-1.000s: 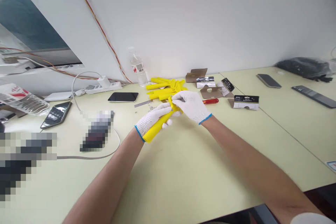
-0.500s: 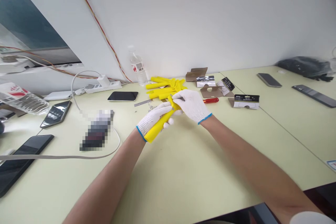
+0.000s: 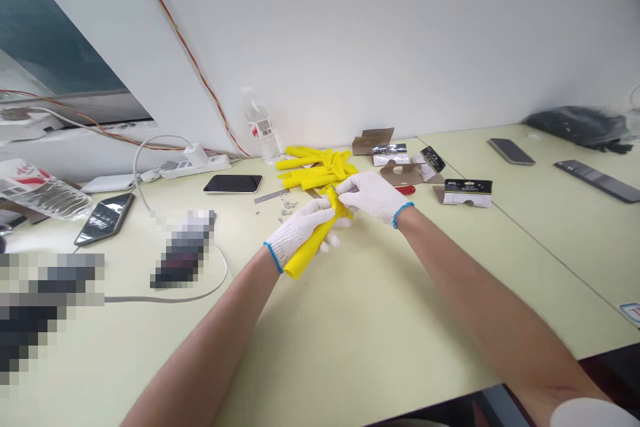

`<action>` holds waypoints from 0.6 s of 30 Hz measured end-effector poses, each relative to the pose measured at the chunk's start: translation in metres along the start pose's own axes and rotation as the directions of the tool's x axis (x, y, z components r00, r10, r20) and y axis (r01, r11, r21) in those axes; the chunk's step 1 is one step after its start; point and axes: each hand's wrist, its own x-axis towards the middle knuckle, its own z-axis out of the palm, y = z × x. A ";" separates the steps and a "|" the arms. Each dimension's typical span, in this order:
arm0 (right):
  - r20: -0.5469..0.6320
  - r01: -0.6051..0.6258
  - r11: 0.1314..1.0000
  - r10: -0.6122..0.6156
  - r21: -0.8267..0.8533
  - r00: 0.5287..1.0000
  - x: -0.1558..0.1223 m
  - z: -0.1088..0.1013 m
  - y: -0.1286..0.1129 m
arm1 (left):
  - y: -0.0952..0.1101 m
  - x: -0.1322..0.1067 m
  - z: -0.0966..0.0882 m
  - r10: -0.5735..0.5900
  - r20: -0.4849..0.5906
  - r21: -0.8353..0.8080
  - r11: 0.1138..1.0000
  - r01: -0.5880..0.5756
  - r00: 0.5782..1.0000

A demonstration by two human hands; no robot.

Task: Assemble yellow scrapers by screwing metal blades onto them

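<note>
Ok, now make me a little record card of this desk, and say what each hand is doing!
Left hand: white knit glove with blue cuff, wrapped around a yellow tube
Right hand: matching glove, pinching the tube's far end
Nearby: pile of yellow tubes, small metal bits, metal strip, red-handled tool
Rest: black smartphone, plastic water bottle, power strip, card packaging

Person at the bench has white knit gloves (image 3: pixel 376 197) on, blue cuffs and all. Left hand (image 3: pixel 299 230) is wrapped round a yellow tube (image 3: pixel 310 247), right hand (image 3: pixel 370 197) pinching its far end. Just behind them sits a heap of yellow tubes (image 3: pixel 313 170), plus a little scatter of tiny screws (image 3: pixel 286 210) and a steel ruler (image 3: pixel 271 197), red-handled screwdriver (image 3: pixel 407 190) right past the right hand.
</note>
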 end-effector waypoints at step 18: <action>-0.012 0.019 0.997 -0.019 0.072 1.000 -0.002 -0.008 -0.030 | 0.006 0.001 -0.010 0.008 0.052 -0.028 1.000 -0.007 0.999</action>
